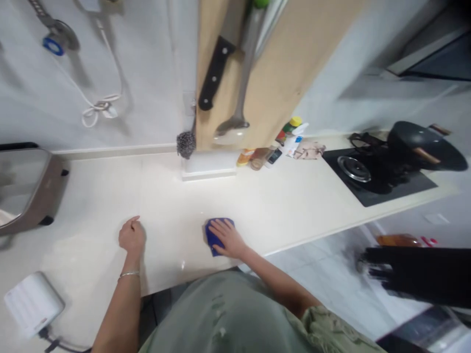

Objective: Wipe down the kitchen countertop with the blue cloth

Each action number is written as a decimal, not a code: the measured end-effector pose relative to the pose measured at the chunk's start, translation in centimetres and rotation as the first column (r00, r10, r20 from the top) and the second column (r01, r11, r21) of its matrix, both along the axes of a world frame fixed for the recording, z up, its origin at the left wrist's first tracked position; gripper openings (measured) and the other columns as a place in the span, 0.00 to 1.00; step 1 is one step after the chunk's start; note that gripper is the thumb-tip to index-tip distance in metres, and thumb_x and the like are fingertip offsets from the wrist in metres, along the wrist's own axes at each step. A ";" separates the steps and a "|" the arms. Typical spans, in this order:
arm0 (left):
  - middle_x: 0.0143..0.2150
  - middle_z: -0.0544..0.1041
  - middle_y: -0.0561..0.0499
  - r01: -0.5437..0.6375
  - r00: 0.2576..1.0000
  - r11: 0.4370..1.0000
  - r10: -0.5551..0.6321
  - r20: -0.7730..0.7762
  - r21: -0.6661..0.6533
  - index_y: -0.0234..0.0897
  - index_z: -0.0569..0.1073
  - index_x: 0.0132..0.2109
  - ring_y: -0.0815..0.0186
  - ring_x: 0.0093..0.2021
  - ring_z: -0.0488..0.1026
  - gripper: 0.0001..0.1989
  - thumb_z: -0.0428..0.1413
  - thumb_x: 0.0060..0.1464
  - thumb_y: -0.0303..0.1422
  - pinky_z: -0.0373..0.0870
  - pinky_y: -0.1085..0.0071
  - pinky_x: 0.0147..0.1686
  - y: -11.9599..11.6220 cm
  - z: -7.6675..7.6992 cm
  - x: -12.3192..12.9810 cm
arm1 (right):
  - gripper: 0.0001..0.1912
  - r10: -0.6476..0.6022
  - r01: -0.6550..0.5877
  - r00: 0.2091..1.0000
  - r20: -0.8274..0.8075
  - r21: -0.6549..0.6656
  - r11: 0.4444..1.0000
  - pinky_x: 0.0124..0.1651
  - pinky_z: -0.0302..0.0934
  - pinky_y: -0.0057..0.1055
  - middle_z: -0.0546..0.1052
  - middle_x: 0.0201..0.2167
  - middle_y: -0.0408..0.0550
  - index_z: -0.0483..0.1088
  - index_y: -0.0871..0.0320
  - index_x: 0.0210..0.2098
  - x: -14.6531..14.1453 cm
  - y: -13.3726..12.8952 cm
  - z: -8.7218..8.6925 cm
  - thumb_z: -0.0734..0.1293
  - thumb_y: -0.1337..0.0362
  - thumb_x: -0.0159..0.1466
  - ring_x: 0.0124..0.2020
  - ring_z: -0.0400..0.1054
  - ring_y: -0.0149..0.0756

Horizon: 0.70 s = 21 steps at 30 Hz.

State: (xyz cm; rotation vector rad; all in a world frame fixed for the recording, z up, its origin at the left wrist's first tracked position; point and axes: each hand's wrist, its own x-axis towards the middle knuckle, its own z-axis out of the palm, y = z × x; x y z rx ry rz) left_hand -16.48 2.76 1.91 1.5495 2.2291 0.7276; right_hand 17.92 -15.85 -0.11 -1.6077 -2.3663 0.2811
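Observation:
My right hand (227, 238) lies flat, fingers stretched, on top of a folded blue cloth (214, 250) on the white countertop (172, 206). The cloth is small and partly covered by the hand. Further left, my left hand (131, 235) rests on the same counter with its fingers curled in, and nothing shows in it. A thin bracelet (129, 274) circles that wrist. Small wet-looking spots or reflections show on the surface near the cloth.
A wooden board (272, 98) with a knife (216, 73) and a spoon (239, 103) hangs ahead, near a steel scourer (186, 144). Packets and bottles stand behind it. At right is a hob (379, 184) with a wok (423, 147); at left, a glass-topped appliance (33, 196) and white box (35, 304).

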 end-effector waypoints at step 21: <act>0.34 0.79 0.49 0.102 0.994 0.993 -0.099 -0.053 0.057 0.41 0.80 0.49 0.62 0.33 0.69 0.19 0.47 0.60 0.31 0.63 0.66 0.38 -0.7 0.2 1.5 | 0.36 -0.855 0.850 0.498 0.147 0.113 0.515 0.73 0.33 0.54 0.54 0.73 0.60 0.54 0.69 0.71 8.8 -6.8 -1.2 0.56 0.53 0.71 0.74 0.43 0.53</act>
